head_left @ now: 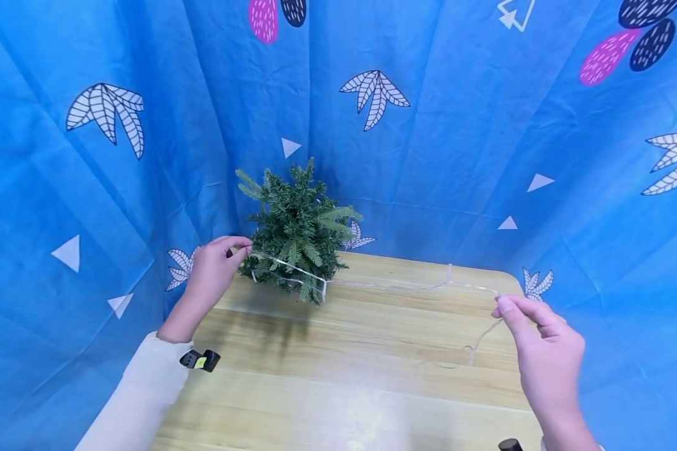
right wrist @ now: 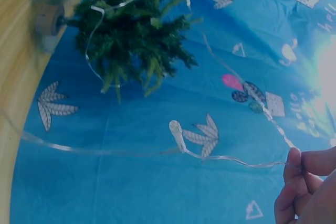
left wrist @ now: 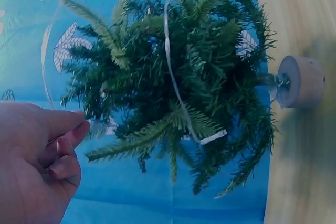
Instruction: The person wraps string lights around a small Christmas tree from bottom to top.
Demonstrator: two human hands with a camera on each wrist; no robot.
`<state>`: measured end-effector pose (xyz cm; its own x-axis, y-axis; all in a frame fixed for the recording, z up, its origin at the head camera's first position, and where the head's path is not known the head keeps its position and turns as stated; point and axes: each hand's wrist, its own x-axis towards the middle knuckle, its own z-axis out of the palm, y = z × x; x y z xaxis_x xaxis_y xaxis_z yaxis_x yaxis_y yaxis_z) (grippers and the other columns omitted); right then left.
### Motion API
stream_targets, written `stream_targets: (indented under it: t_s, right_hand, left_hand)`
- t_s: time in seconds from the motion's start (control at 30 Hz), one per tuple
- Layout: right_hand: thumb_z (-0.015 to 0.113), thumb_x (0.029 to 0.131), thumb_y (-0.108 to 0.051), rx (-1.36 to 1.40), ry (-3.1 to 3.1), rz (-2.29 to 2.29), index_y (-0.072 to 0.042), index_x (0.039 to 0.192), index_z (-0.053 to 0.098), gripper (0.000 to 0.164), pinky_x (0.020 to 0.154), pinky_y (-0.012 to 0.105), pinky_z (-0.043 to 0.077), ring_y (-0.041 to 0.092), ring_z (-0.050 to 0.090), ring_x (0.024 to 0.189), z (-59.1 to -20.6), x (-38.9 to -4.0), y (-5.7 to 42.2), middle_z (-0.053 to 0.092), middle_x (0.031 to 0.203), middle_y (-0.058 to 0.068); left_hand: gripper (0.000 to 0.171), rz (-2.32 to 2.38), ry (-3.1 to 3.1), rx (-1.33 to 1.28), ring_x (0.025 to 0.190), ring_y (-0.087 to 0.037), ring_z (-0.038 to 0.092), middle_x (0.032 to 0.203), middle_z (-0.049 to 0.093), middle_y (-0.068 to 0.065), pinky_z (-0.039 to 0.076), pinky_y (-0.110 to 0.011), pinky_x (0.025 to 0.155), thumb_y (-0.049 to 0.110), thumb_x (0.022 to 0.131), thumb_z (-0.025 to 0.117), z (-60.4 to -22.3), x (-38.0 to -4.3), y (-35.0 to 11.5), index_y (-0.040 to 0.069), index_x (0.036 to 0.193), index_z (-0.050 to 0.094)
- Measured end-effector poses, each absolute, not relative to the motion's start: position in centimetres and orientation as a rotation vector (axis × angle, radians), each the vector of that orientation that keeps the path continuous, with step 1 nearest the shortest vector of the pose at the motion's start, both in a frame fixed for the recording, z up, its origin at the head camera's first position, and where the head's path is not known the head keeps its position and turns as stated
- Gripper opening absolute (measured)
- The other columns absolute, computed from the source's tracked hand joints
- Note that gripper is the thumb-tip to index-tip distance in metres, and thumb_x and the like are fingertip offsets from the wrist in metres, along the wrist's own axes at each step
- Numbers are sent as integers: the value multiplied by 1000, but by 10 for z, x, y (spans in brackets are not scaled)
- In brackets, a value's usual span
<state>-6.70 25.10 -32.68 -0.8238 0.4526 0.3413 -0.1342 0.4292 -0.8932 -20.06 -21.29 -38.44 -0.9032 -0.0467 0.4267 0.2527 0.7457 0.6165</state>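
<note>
A small artificial Christmas tree point(head_left: 296, 225) stands toward the back left of the table. A clear-wired light string point(head_left: 383, 287) runs across its lower front and on to the right. At the tree's left side, my left hand point(head_left: 217, 266) pinches the wire between thumb and fingertips. Out to the right, my right hand point(head_left: 547, 344) pinches another stretch, and the loose wire hangs below it toward the tabletop. A clear bulb point(right wrist: 177, 135) dangles close to the right hand. One strand crosses the branches in the left wrist view; how it lies behind the tree is hidden.
The tree's round wooden base point(left wrist: 302, 81) rests on the light wooden table point(head_left: 338, 376). A blue patterned curtain point(head_left: 429, 156) hangs close behind the table and along both sides. A black device point(head_left: 200, 360) is strapped to the left wrist.
</note>
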Motion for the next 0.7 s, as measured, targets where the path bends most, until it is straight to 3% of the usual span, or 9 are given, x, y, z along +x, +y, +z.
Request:
stream_targets:
  t_s: [0.13,0.2,0.37,0.43,0.6,0.7]
  right_hand:
    - [76,91,-14,-277,-2007,1533,1,102,77,18,51,24,28,11,40,63,-325,-69,258,74,78,-3]
    - [78,89,-12,-280,-1931,1608,4,101,76,20,49,25,26,13,37,62,-325,-71,262,74,75,-2]
    - [79,87,-8,-269,-1824,1702,9,102,74,23,66,18,38,14,54,79,-326,-76,267,73,73,1]
    - [79,87,-9,-282,-1819,1706,8,102,75,23,65,18,38,14,52,77,-327,-77,269,73,73,1]
    - [80,87,-11,-323,-1844,1679,7,103,75,24,60,20,33,14,42,67,-328,-81,270,74,74,1]
    - [80,87,-12,-342,-1857,1660,6,103,76,24,63,18,36,13,46,69,-329,-83,272,74,75,0]
  left_hand:
    - [18,-935,-2527,-219,84,-28,63,113,72,-13,47,-39,67,11,100,62,-389,-200,-204,7,110,76]
    - [18,-918,-2537,-249,92,-30,65,112,72,-15,49,-42,72,10,100,61,-392,-199,-200,6,111,75]
    - [20,-904,-2584,-275,104,-37,65,116,71,-17,52,-52,85,12,100,63,-398,-198,-195,6,116,73]
    - [22,-904,-2592,-279,109,-38,64,121,70,-18,51,-54,90,13,99,64,-398,-197,-195,6,119,72]
    - [27,-929,-2578,-280,82,-28,67,127,67,-16,54,-45,75,16,99,64,-395,-191,-194,8,125,69]
    - [27,-973,-2539,-290,68,-17,59,123,68,-12,49,-34,63,17,99,65,-388,-184,-188,10,125,70]
